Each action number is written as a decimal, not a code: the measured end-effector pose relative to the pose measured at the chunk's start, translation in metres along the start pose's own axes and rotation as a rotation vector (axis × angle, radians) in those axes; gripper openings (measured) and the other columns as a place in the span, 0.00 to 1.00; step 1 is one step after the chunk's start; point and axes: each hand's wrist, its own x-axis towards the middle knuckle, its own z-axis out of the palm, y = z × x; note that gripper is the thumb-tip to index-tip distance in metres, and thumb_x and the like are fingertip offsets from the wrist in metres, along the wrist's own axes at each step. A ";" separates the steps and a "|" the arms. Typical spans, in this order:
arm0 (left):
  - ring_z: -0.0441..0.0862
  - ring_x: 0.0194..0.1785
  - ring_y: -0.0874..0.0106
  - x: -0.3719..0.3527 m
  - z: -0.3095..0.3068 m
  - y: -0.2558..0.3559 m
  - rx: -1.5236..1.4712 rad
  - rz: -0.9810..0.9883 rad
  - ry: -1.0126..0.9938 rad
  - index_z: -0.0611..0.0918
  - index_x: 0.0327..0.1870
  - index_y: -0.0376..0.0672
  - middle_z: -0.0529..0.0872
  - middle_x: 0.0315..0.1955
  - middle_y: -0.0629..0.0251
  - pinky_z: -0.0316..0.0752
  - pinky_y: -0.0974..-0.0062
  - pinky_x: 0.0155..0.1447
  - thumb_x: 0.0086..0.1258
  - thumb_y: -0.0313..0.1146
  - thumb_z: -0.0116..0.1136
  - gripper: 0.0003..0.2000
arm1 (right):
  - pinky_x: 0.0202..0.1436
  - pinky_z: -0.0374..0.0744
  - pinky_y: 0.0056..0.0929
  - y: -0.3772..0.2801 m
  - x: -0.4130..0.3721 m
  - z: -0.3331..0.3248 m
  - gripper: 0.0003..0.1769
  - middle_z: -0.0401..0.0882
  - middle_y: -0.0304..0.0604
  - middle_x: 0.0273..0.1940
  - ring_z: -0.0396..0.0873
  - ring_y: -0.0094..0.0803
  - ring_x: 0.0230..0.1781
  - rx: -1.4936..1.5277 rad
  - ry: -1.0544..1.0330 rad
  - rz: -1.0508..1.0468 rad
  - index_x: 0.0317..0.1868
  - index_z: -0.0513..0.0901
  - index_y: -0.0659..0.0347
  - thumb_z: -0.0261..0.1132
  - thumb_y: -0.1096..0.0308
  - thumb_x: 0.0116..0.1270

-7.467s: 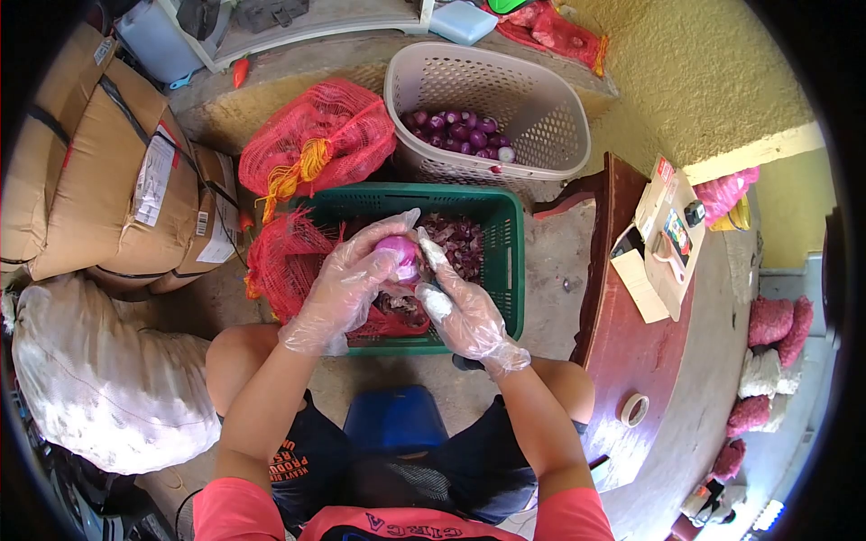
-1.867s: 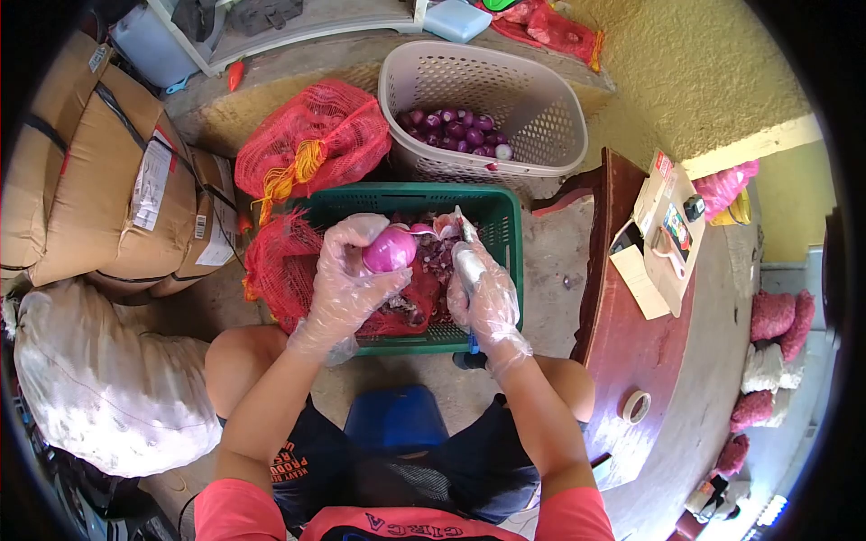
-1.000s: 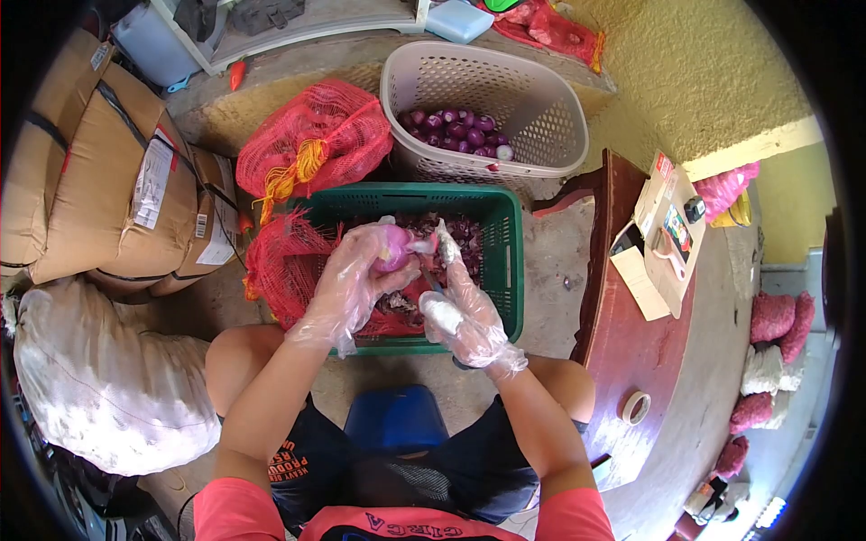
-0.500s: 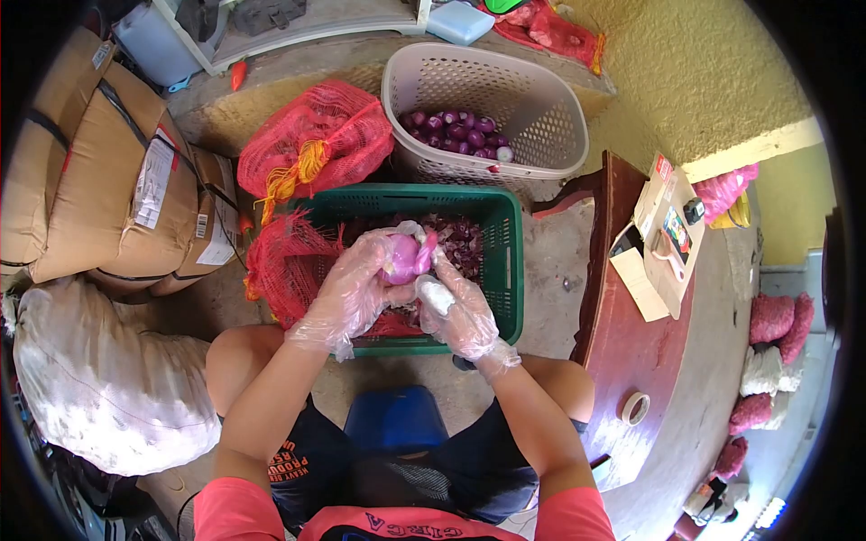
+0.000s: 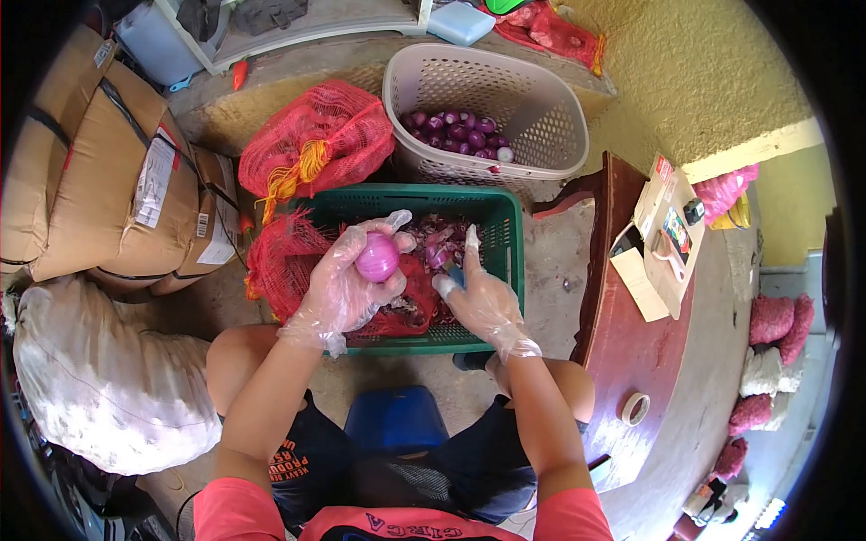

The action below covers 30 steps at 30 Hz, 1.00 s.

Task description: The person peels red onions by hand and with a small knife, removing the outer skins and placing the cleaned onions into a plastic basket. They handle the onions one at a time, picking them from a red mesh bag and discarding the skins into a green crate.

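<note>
In my gloved left hand [image 5: 338, 275] rests a smooth purple onion [image 5: 377, 258], cupped by the fingers and thumb. To its right, my gloved right hand [image 5: 487, 307] grips a small tool with a blue handle [image 5: 457, 274], whose tip is hard to make out. The thumb there has a white covering. A loose purple strip of onion skin [image 5: 438, 253] is by the right fingertips, above the green crate [image 5: 511, 270]. Inside the crate lie onion skins [image 5: 465, 236] and part of a red mesh bag [image 5: 287, 266], which spills over the left side.
Behind the crate stands a pale perforated basket [image 5: 550, 117] with purple onions [image 5: 456, 131]. A tied red mesh sack [image 5: 316, 126] sits beside it. Boxes [image 5: 99, 171] and a white sack [image 5: 108, 379] are at left, a wooden table [image 5: 622, 361] at right.
My hands have moved apart: the right one went right and down off the onion. The onion has shed its loose pink skin, and a strip now shows by the right fingers.
</note>
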 end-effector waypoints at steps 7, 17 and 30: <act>0.81 0.44 0.69 -0.001 -0.006 0.006 -0.037 -0.138 -0.184 0.76 0.55 0.41 0.82 0.49 0.49 0.77 0.76 0.30 0.73 0.46 0.51 0.19 | 0.45 0.79 0.52 -0.006 -0.004 -0.002 0.52 0.84 0.63 0.35 0.83 0.60 0.36 -0.066 -0.086 0.016 0.78 0.36 0.57 0.58 0.47 0.66; 0.82 0.43 0.68 0.003 -0.008 -0.011 0.521 -0.250 -0.004 0.77 0.54 0.38 0.76 0.61 0.53 0.78 0.76 0.28 0.68 0.45 0.55 0.21 | 0.44 0.79 0.52 -0.006 -0.006 0.000 0.52 0.83 0.63 0.34 0.82 0.61 0.36 -0.023 -0.076 -0.050 0.78 0.37 0.57 0.57 0.45 0.66; 0.80 0.33 0.69 0.003 -0.008 -0.014 0.490 -0.409 -0.003 0.76 0.53 0.38 0.80 0.57 0.58 0.79 0.73 0.32 0.71 0.38 0.49 0.16 | 0.45 0.79 0.53 -0.008 -0.009 0.002 0.50 0.84 0.63 0.34 0.83 0.60 0.36 -0.061 -0.108 -0.077 0.78 0.41 0.58 0.57 0.46 0.67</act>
